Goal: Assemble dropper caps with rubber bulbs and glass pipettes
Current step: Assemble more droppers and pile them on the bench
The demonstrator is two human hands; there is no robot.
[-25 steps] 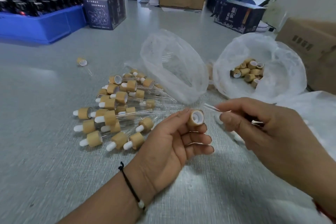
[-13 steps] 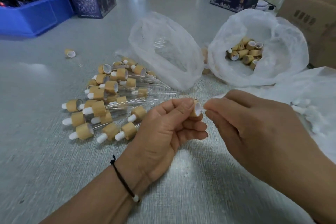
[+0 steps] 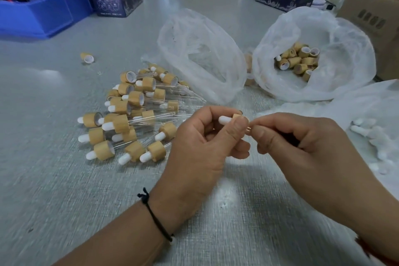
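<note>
left hand [image 3: 194, 147]: fingers pinch tan bamboo cap with white rubber bulb [image 3: 234, 120], now turned sideways
right hand [image 3: 302, 147]: fingers closed, pipette hidden; cannot tell
change: hands met, insertion likely underway

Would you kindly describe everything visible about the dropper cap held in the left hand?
The dropper cap is a short, wood-look tan collar with a white rubber bulb protruding from its left end. It lies roughly horizontal above the table, pinched by the left hand, whose thumb hides much of the collar. The right hand meets its right, open end with pinched fingertips; whatever they hold is hidden.
</note>
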